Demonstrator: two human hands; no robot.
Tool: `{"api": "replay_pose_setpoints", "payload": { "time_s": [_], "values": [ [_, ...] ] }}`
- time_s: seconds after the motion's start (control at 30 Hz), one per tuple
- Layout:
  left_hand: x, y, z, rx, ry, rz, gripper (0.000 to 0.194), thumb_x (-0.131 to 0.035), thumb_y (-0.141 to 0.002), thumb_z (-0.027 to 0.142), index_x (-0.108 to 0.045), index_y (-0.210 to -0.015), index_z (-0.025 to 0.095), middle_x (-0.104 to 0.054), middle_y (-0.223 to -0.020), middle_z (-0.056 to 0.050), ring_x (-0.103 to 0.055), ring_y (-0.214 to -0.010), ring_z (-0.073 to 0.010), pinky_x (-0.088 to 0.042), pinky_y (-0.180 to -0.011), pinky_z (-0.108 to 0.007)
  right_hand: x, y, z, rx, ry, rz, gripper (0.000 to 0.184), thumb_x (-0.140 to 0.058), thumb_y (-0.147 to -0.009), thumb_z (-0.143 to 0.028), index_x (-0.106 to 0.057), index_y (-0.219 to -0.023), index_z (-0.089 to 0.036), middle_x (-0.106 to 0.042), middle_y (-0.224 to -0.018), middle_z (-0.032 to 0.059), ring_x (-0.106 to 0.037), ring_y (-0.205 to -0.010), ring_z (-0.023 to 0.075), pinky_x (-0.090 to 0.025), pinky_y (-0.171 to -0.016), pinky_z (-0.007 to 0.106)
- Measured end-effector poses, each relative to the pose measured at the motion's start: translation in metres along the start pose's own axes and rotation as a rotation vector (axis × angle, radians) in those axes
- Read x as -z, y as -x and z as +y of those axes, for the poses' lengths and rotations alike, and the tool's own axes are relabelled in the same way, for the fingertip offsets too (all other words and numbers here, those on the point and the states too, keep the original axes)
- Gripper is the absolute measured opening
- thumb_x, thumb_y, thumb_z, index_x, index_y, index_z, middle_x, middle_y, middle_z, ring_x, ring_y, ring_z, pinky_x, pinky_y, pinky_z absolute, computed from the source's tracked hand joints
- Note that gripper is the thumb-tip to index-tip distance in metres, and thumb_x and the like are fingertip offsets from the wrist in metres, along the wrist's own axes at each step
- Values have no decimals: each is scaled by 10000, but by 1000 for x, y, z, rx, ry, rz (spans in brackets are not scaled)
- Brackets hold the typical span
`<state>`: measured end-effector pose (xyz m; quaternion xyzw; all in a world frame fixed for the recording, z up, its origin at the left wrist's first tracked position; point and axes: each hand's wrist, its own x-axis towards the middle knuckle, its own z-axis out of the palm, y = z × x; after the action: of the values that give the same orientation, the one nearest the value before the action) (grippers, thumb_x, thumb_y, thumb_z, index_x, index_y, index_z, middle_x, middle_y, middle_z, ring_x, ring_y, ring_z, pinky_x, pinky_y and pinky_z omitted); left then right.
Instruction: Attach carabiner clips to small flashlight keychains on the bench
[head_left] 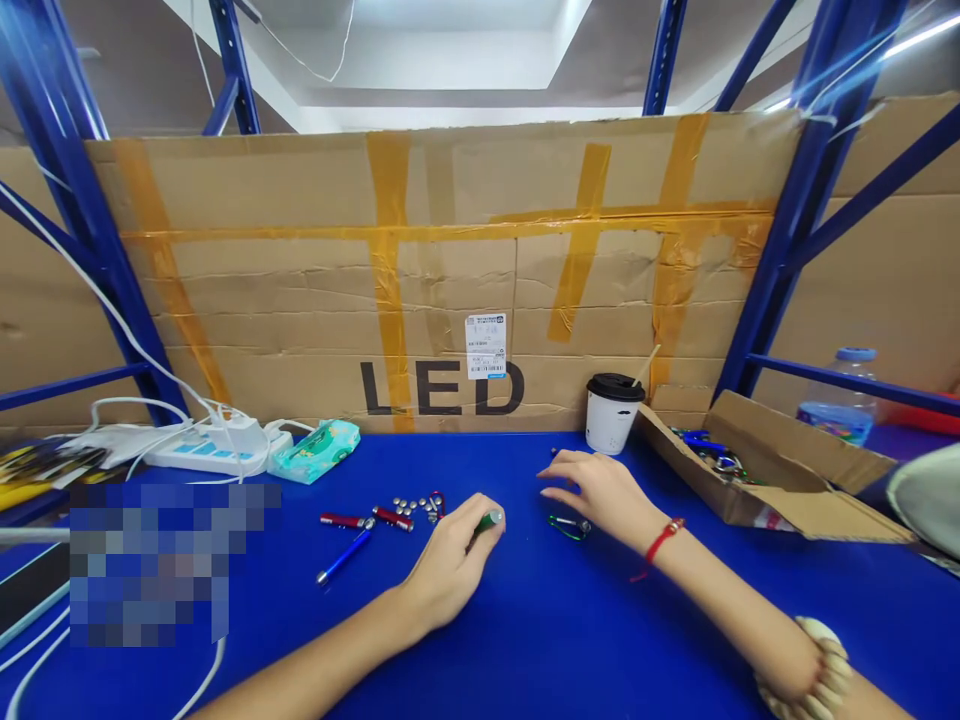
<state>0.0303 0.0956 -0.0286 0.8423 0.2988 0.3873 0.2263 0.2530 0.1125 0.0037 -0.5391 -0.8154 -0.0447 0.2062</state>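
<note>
Our left hand point(454, 565) closes around a green cylinder point(487, 521) above the middle of the blue table point(517, 640). Our right hand point(600, 490) is loosely open, near a green carabiner point(570, 527). Left of the cylinder lie red tubes point(343, 521), a blue tube point(343, 558) and small round pieces point(429, 505). Behind, the cardboard point(322, 330) reads "LED" beside a white label point(486, 346), its print too small for us. Bare tabletop spreads before our hands.

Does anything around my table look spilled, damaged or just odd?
The big cardboard panel behind the table looks worn: it's creased and patched with orange tape. Small silver discs lie loosely scattered near the red tubes. I see no spill.
</note>
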Motion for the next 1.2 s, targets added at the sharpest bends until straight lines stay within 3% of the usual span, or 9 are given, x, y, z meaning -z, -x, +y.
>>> {"api": "replay_pose_setpoints", "payload": {
  "time_s": [0.13, 0.3, 0.53, 0.7, 0.83, 1.07, 1.2],
  "values": [
    [1, 0, -1, -78, 23, -3, 282, -320, -920, 336, -477, -764, 161, -489, -751, -32, -454, -677, -118, -381, -630, -233, -13, -1, 16, -51, 12, -125, 185, -602, -780, -330, -699, -911, -243, -655, -960, 53, -614, -859, 231, -458, -720, 317],
    [3, 3, 1, -158, -46, 7, 285, -341, -908, 305, -458, -695, 156, -484, -717, -35, -460, -649, -113, -378, -602, -231, -25, 1, 20, -97, -70, -122, 142, -584, -769, -287, -706, -834, -254, -690, -879, 26, -628, -809, 203, -475, -696, 281],
    [-2, 5, -4, -625, -442, -78, 310, -419, -778, 248, -396, -479, 172, -433, -455, 1, -377, -411, -94, -286, -429, -245, -30, -1, 24, -181, -217, -160, 79, -613, -711, -230, -684, -730, -202, -691, -689, 17, -643, -633, 155, -499, -589, 217],
    [-8, 5, -9, -633, -485, -33, 322, -424, -741, 235, -380, -428, 173, -434, -384, 7, -382, -343, -84, -254, -389, -245, -31, 2, 18, -209, -235, -170, 141, -577, -752, -304, -665, -771, -195, -685, -720, 24, -631, -644, 155, -477, -571, 232],
    [-8, 3, -9, -656, -509, 3, 356, -426, -752, 244, -374, -407, 175, -431, -350, 4, -405, -328, -89, -234, -371, -242, -31, 4, 11, -186, -123, -139, 204, -555, -768, -352, -675, -877, -228, -679, -777, 31, -616, -686, 175, -444, -567, 254],
    [-9, 5, -11, -649, -622, -16, 362, -452, -718, 275, -372, -379, 175, -442, -328, 3, -449, -329, -97, -225, -350, -237, -29, 4, 7, -188, -53, -134, 201, -551, -763, -399, -686, -769, -250, -665, -734, 15, -604, -644, 155, -397, -503, 223],
    [-10, 5, -12, -657, -620, 46, 319, -457, -690, 235, -409, -381, 168, -462, -337, 12, -454, -330, -93, -241, -350, -230, -28, 5, 3, -236, -48, -142, 213, -549, -769, -408, -672, -781, -235, -658, -709, 13, -606, -647, 153, -396, -504, 218]
  ]
}}
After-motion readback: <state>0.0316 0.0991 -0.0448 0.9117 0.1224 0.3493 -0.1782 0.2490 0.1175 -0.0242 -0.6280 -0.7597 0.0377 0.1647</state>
